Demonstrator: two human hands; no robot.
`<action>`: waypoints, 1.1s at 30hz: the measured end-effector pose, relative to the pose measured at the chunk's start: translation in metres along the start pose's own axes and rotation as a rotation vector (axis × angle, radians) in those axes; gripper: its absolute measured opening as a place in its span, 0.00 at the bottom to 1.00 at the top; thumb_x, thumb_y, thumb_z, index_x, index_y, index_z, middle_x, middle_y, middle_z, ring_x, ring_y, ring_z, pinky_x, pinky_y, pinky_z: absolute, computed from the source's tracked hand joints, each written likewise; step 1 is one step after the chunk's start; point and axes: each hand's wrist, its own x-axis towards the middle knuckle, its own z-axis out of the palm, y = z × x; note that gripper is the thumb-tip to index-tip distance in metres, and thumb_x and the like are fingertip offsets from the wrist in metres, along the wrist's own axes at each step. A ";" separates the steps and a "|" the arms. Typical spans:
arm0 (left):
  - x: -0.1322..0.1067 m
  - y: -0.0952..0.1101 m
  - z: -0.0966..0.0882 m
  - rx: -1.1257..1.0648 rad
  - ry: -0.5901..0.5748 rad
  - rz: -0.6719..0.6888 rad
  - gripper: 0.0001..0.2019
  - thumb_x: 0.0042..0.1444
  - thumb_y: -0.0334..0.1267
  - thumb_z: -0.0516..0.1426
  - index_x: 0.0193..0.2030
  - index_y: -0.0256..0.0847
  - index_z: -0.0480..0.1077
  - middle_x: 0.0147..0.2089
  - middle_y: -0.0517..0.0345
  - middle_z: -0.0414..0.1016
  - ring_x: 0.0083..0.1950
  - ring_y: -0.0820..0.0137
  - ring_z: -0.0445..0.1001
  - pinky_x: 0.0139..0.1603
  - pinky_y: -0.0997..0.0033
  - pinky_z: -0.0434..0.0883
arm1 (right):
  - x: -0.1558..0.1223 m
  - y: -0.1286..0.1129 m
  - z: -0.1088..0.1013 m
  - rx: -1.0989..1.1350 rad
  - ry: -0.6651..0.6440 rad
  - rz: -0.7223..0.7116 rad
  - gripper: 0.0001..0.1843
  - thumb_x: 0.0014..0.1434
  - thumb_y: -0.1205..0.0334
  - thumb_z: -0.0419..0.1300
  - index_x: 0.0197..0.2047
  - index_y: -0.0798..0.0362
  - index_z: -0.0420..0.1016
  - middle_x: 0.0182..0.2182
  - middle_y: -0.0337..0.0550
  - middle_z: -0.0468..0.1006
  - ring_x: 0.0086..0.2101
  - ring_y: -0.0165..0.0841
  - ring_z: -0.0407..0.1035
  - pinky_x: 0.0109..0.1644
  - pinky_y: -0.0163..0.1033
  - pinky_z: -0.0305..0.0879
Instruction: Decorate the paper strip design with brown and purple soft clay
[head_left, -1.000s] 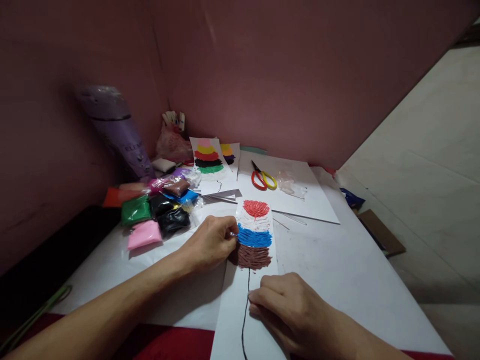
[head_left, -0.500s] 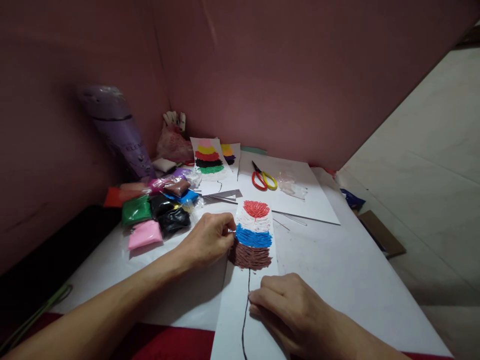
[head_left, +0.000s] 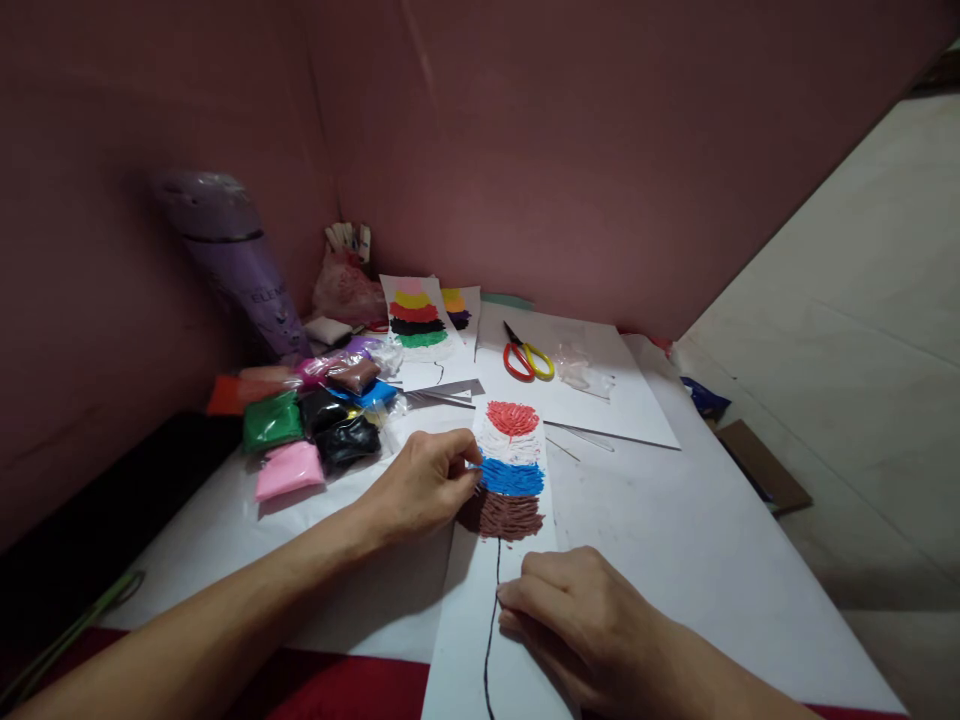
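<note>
- Purple, glossy cylindrical container (head_left: 236, 265) leans at the upper left of the frame.
- Green (head_left: 272, 420) and pink (head_left: 289, 472) plastic-wrapped packets of soft, clay-like material lie with others at left of centre.
- The left hand (head_left: 427, 485), at mid-frame, has its thumb and forefinger brought together at the left edge of the blue textured band (head_left: 516, 477); whether a scrap is pinched there, I cannot tell.
- The white paper strip (head_left: 461, 630) runs from the centre to the bottom edge, bearing red, white, blue and brown bands above a thin black line (head_left: 489, 632). The step in hand looks like tidying or pressing that blue edge; the next move calls for light, precise fingertip contact, sparing the ridges.
- Red-and-yellow-handled scissors (head_left: 529, 360) lie above the strip, untouched.
- The right hand (head_left: 581, 615), lower right of centre, rests on the strip, fingers curled, tips by the black line; anything inside them is hidden.
</note>
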 end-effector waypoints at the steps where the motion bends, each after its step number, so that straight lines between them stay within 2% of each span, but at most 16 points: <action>1: 0.000 -0.001 0.001 0.002 -0.005 0.003 0.03 0.48 0.27 0.54 0.29 0.37 0.68 0.18 0.68 0.62 0.22 0.77 0.59 0.25 0.77 0.57 | 0.000 0.000 0.000 0.004 0.004 0.000 0.14 0.67 0.66 0.46 0.32 0.54 0.69 0.23 0.40 0.69 0.23 0.31 0.60 0.25 0.38 0.52; 15: -0.001 -0.008 0.008 0.114 -0.013 0.055 0.05 0.55 0.31 0.53 0.35 0.38 0.69 0.24 0.62 0.68 0.26 0.74 0.63 0.29 0.74 0.59 | -0.001 0.002 0.002 0.009 -0.001 -0.005 0.13 0.66 0.67 0.47 0.33 0.55 0.70 0.23 0.40 0.69 0.23 0.31 0.60 0.25 0.39 0.51; 24: -0.001 -0.011 0.008 0.234 -0.033 0.067 0.06 0.55 0.30 0.53 0.37 0.37 0.71 0.26 0.58 0.71 0.28 0.71 0.67 0.30 0.72 0.60 | 0.000 0.000 -0.001 -0.001 -0.012 0.000 0.13 0.66 0.68 0.47 0.32 0.56 0.71 0.23 0.40 0.70 0.23 0.30 0.60 0.25 0.38 0.51; 33: 0.000 -0.011 0.007 0.280 -0.024 0.078 0.07 0.55 0.29 0.53 0.37 0.37 0.71 0.26 0.58 0.71 0.27 0.70 0.66 0.29 0.72 0.60 | 0.000 0.000 -0.001 -0.012 0.002 -0.001 0.14 0.65 0.67 0.48 0.31 0.56 0.71 0.23 0.41 0.70 0.23 0.30 0.60 0.24 0.39 0.51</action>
